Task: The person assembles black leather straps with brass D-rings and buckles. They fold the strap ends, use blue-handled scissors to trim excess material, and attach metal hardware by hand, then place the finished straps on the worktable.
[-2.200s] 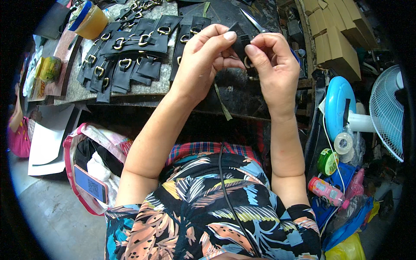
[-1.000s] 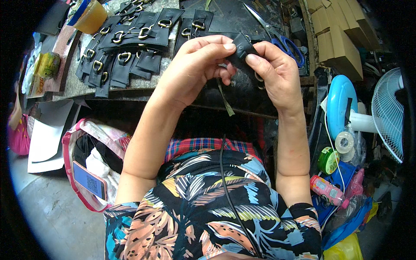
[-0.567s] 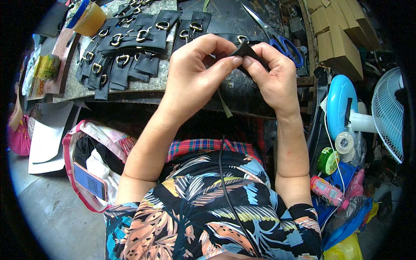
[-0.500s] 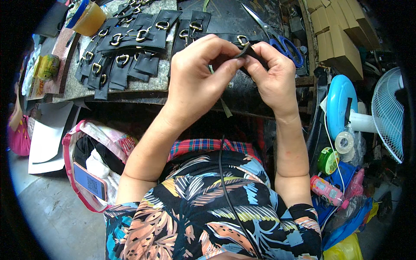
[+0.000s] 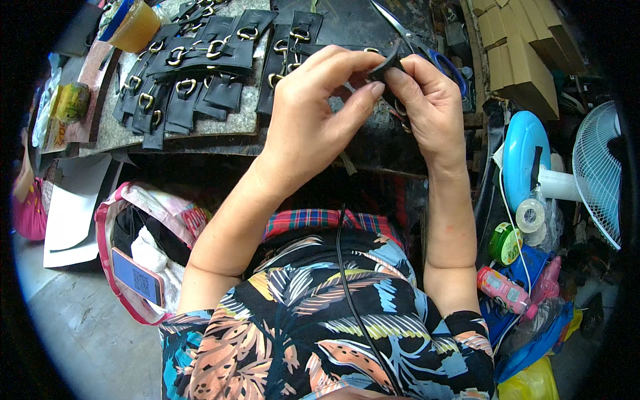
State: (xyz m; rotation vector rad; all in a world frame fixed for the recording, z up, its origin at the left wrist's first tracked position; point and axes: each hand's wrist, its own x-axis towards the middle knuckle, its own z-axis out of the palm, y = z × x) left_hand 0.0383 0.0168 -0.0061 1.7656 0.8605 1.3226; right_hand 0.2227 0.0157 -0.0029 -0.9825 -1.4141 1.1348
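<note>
A short black leather strap is bent into a curve between my two hands above the dark workbench. My right hand pinches it between thumb and fingers. The fingertips of my left hand are closed on its other side, with the thumb tip just below. A bit of brass-coloured metal shows under the right fingers; how it joins the strap is hidden. To the left, several black leather straps with brass D-rings lie piled on a grey stone slab. More such straps lie just beyond my left hand.
Blue-handled scissors lie beyond my right hand. A tub of amber paste and a yellow roll sit at the left. Cardboard boxes, a fan and a pink bottle are at the right. A phone rests in a bag.
Both hands have shifted slightly up and right with the strap. The strap is now turned more upright, and the left thumb has moved a little away from it.
</note>
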